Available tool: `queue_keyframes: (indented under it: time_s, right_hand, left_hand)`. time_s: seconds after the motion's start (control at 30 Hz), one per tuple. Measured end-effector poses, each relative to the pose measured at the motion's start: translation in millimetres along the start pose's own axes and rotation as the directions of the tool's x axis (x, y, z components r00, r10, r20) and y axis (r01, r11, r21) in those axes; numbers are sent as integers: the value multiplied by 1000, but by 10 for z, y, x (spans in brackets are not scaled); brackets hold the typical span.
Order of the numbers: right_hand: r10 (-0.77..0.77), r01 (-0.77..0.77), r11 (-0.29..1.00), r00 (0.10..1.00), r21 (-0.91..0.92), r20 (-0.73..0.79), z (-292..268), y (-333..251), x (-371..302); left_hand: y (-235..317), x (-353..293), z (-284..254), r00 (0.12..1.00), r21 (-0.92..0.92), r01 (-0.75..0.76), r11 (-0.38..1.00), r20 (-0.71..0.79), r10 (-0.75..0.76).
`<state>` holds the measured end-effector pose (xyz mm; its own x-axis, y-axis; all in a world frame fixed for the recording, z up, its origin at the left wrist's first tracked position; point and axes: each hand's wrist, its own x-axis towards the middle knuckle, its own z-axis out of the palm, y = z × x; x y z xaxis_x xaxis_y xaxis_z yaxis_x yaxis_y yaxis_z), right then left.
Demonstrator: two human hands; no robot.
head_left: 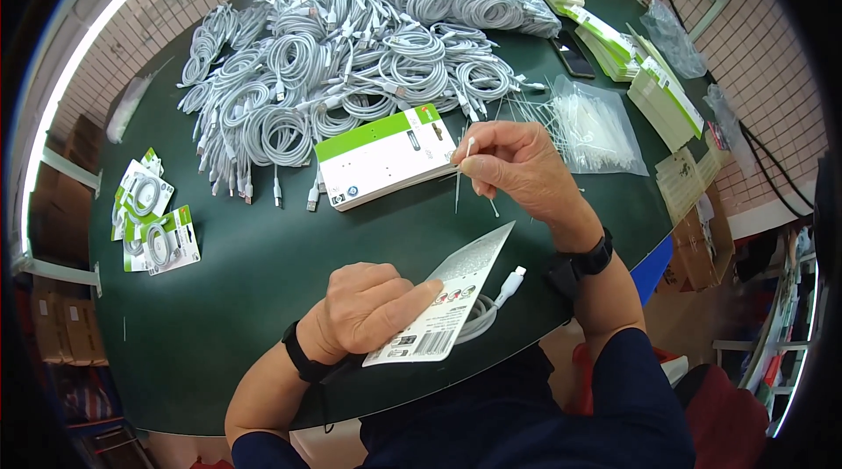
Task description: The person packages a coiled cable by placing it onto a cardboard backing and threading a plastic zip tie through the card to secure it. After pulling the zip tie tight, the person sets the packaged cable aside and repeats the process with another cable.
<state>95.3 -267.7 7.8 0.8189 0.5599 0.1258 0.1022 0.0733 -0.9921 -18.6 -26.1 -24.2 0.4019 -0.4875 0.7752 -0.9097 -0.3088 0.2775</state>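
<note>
Near the front edge of the table, my left hand (368, 309) grips a printed backing card (478, 272), thumb on its face, tilted up. A coiled white cable (480, 323) shows behind the card, its plug end sticking out to the right. My right hand (531, 169) is raised beyond the card and apart from it, thumb and fingers pinched on a thin white cable tie (471, 146). Just left of that hand lies a stack of green and white cards (373, 162). Loose ties and a clear bag of cable ties (601, 129) lie to its right.
A large heap of coiled white cables (342, 61) covers the far side of the dark green table (263, 320). Several carded cables (160, 243) lie at the left. A phone (573, 57) and more card stacks (664, 103) are at the far right. A cardboard box (702, 241) stands beyond the right edge.
</note>
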Motion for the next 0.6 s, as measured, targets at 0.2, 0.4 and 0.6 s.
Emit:
queue_keyframes:
  time_s: [0.2, 0.4, 0.6]
  right_hand:
    - [79, -85, 986, 996, -145, -44, 161, -132, -29]
    - [69, -69, 927, 998, -368, -13, 218, -76, -66]
    - [-267, 290, 831, 957, -474, 118, 169, 50, -3]
  left_hand:
    - [23, -52, -12, 999, -16, 15, 1000, 44, -15]
    - [51, -46, -19, 997, -6, 10, 1000, 77, -9]
    - [60, -39, 50, 999, 15, -48, 999, 6, 48]
